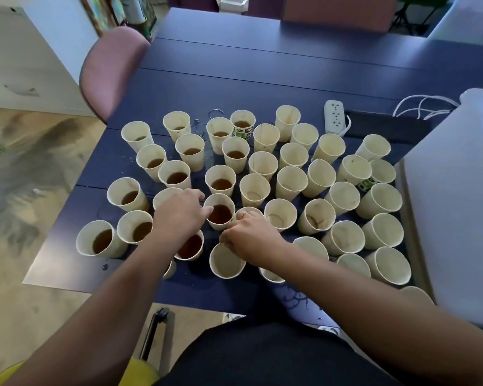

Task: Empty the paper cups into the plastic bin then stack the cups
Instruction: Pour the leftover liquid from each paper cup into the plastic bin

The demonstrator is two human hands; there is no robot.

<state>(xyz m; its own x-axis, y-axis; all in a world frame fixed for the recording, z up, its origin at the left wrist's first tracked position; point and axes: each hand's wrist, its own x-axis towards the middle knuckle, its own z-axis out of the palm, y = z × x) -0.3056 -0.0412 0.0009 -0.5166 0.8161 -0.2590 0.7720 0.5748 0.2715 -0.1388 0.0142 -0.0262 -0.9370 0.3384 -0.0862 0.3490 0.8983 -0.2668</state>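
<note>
Head view: a person stands at a dark blue table point(262, 87) crowded with paper cups, both hands low in the near rows
Plastic bin: the pale translucent bin point(457, 207) stands at the table's right edge, well apart from both hands
Cups: those on the left hold brown liquid; those on the right look empty
Left hand: the left hand point(180, 215) reaches the full cup point(220, 213), fingertips at its left rim; whether the fingers have closed round it I cannot tell
Right hand: the right hand point(251, 238) pinches the far rim of an empty cup point(226, 260) in the front row, fingers curled over the edge
Where the cup sits: the full cup lies between the two hands, just beyond the right knuckles
Doing it well: I judge the full cup should be gripped round the wall, lifted level clear of its neighbours, and tipped only over the bin
</note>
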